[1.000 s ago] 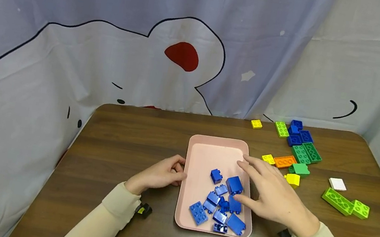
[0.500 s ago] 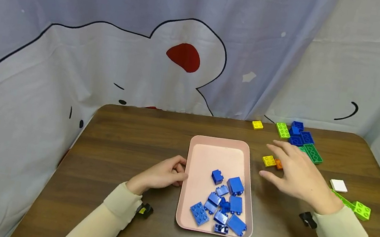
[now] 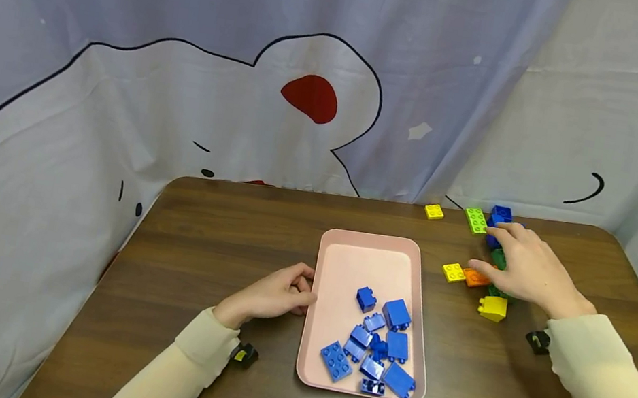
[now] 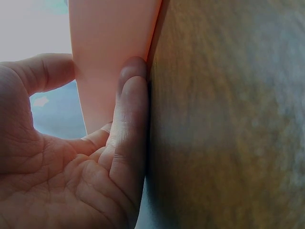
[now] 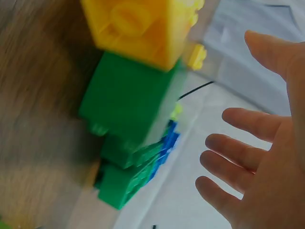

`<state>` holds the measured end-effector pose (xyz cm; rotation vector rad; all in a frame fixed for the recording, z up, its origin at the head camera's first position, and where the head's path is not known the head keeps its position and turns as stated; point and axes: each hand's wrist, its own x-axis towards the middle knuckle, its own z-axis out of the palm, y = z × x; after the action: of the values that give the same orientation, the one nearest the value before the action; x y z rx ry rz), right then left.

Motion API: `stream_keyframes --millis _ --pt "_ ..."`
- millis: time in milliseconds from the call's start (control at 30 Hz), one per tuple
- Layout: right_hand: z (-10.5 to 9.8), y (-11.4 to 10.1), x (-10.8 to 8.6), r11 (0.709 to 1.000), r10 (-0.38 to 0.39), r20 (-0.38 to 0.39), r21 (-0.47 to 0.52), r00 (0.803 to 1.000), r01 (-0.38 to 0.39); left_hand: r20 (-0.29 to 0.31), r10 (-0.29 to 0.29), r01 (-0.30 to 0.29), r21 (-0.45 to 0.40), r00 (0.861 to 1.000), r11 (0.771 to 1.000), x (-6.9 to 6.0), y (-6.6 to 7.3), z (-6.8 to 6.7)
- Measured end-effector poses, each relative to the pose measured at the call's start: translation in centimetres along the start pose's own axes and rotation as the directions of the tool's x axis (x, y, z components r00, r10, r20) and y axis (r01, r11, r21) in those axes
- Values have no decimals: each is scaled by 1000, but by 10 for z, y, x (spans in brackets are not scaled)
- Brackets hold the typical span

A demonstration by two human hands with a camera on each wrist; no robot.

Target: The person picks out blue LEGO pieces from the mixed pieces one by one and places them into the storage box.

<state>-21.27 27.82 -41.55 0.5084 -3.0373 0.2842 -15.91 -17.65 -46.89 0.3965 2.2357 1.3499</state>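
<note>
A pink tray (image 3: 369,255) lies on the table with several blue bricks (image 3: 397,346) in its nearer half. My left hand (image 3: 271,291) holds the tray's left edge; in the left wrist view its thumb meets the rim and its fingers lie along the outer wall. To the right, my right hand (image 3: 532,265) hovers over a cluster of bricks, fingers spread, holding nothing. Beneath and around it show blue bricks (image 3: 501,216), an orange brick (image 3: 475,278) and a yellow brick (image 3: 493,308). Green bricks (image 5: 128,100), partly covered in the head view, appear in the right wrist view.
A flat yellow brick (image 3: 434,211) and a lime brick (image 3: 476,220) lie near the table's back edge. Another yellow brick (image 3: 454,273) sits between the tray and the cluster. A printed curtain (image 3: 425,70) hangs behind the wooden table (image 3: 215,232).
My right hand has moved from over the tray's right edge to the right and away, above the brick cluster. The left hand and the bricks in the tray have stayed put.
</note>
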Motion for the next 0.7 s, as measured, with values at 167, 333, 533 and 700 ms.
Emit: stream_keyframes --millis 167,333,533,700 --pt "5 19 8 999 38 59 -9 998 -38 5 1 -1 -6 1000 1000 1 0 0" --pt "7 34 17 996 85 96 -14 992 -84 5 -3 3 -2 1000 1000 0 0 -1" --pt "8 45 24 993 116 176 -38 978 -111 6 -10 10 4 1000 1000 0 0 -2" --pt "8 53 24 990 137 216 -63 967 -126 8 -3 3 -1 1000 1000 0 0 -1"
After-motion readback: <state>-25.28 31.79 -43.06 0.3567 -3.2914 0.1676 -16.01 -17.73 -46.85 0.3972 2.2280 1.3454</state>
